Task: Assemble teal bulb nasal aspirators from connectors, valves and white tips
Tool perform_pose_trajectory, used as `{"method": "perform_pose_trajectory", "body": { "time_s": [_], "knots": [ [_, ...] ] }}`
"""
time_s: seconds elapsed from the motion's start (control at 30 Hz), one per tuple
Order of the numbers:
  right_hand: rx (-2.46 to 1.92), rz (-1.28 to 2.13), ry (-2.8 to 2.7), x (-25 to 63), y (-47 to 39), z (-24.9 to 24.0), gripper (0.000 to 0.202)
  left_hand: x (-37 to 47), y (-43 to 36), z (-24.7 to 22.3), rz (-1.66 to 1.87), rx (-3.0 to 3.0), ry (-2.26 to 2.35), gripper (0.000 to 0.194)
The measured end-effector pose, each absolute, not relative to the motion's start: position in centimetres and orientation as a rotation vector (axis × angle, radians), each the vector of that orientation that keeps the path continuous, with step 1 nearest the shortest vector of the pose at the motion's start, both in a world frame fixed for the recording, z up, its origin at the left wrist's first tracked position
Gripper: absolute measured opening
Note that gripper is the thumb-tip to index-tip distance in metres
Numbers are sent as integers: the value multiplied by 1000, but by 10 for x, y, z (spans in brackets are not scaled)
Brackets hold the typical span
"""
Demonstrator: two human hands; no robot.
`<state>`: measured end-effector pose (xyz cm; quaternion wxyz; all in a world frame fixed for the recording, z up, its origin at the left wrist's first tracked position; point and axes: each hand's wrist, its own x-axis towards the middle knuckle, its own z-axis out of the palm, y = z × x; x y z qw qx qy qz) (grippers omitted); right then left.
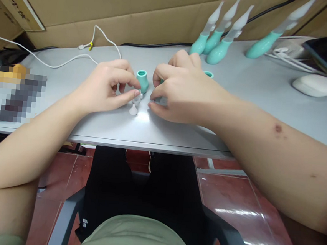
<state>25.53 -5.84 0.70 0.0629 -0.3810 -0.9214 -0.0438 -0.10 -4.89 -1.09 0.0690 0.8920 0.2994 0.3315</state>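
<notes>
My left hand is closed, with thumb and index finger pinching a small clear plastic part above the grey table. Just below that part, a small white cone-shaped piece is visible. An open-topped teal bulb stands right beside the left fingertips. My right hand is curled over a clear piece, its thumb and fingers closed round it; much of that piece is hidden. Behind the right hand, the rim of another teal bulb shows.
Three assembled teal bulbs with clear tubes and white tips stand at the back; another lies further right. A white mouse, a white cable and a cardboard wall surround the grey table.
</notes>
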Motion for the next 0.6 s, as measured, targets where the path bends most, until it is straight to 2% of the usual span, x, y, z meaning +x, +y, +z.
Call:
{"method": "perform_pose_trajectory", "body": {
  "time_s": [0.3,0.47,0.6],
  "knots": [
    [-1098,9,-2745,258,-57,3,25,-1,-53,-8,881,2603,953,13],
    [-1036,118,-2648,259,-53,1,17,0,-55,-11,928,2465,972,13],
    [-983,253,-2468,264,-53,7,16,1,-57,-11,1080,2248,967,23]
  ]
}}
